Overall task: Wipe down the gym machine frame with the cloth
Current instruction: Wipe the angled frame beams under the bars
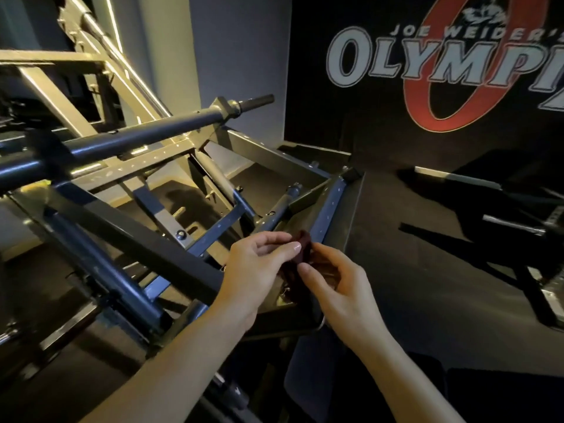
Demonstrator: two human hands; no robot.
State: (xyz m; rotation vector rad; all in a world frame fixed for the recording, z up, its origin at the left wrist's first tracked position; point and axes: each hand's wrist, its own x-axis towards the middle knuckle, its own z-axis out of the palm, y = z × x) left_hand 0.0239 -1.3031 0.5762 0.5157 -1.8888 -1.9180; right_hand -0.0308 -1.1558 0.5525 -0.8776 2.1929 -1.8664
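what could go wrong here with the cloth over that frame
1. The cloth is bunched small and pinched between the left hand and right hand. It might slip and drop through the open frame.
2. A protruding bolt could snag the cloth or a knuckle.

Left: crossed frame bars (pixel 131 236) block passage.
Right: open floor (pixel 412 254) beside them.
Above: slanting black bar (pixel 146 135).

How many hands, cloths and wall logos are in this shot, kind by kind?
Hands: 2, the left hand and the right hand
Cloths: 1, the cloth, dark red, pinched by both hands
Wall logos: 1, the Olympia logo
Total: 4
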